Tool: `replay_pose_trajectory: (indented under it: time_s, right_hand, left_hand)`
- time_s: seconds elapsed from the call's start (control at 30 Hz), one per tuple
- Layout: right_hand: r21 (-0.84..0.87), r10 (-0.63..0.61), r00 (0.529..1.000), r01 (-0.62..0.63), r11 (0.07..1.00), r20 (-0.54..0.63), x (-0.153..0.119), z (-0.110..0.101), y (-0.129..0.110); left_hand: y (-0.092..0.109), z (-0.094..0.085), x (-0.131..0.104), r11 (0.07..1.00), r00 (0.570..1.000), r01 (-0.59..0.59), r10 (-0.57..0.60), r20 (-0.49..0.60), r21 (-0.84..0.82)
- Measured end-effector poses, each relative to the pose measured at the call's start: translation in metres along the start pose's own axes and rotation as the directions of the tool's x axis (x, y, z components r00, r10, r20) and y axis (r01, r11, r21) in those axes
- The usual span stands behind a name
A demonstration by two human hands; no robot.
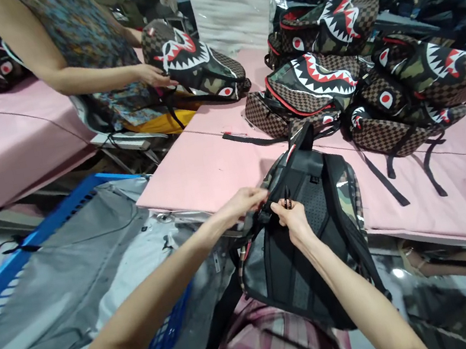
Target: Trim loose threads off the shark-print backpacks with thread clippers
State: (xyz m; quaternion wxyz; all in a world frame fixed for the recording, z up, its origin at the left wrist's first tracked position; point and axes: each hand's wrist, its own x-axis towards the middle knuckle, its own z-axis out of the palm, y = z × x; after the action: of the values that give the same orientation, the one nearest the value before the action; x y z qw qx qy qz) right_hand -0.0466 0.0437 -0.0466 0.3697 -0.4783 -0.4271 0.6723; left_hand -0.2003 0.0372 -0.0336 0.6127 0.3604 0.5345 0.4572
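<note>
A black backpack (pixel 319 201) with camouflage and checkered edges lies back side up, partly on my lap and partly against the pink table's edge. My left hand (pixel 252 200) pinches a black strap at the backpack's left side. Close beside it, my right hand (pixel 292 214) has its fingers closed, with a small dark tool (pixel 287 196), perhaps thread snips, sticking up from them. The fingertips of both hands nearly meet over the strap and its buckle.
Several shark-mouth backpacks (pixel 316 84) are piled on the pink table (pixel 188 173). Across the table, a person's hand (pixel 155 75) touches another backpack (pixel 190 61). A blue crate (pixel 54 213) with grey material stands at the left. Loose straps (pixel 385 181) lie at the right.
</note>
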Motion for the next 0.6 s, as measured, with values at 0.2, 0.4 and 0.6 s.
replay_pose_trajectory:
  time_s: [0.2, 0.4, 0.6]
  right_hand:
    - [-0.209, -0.056, 0.998, 0.063, 0.976, 0.037, 0.014, 0.0, 0.004]
    - [-0.701, -0.56, 0.8, 0.527, 0.481, 0.216, -0.011, -0.012, 0.011]
    - [-0.734, -0.557, 0.709, 0.636, 0.239, 0.433, -0.019, -0.013, 0.029]
  left_hand:
    - [-0.054, 0.007, -0.053, 0.996, 0.982, -0.034, 0.018, -0.187, -0.08]
    - [-0.063, 0.021, -0.046, 0.983, 0.905, -0.103, 0.028, -0.424, -0.155]
    - [-0.062, 0.013, -0.046, 0.984, 0.961, -0.018, -0.032, -0.276, -0.177]
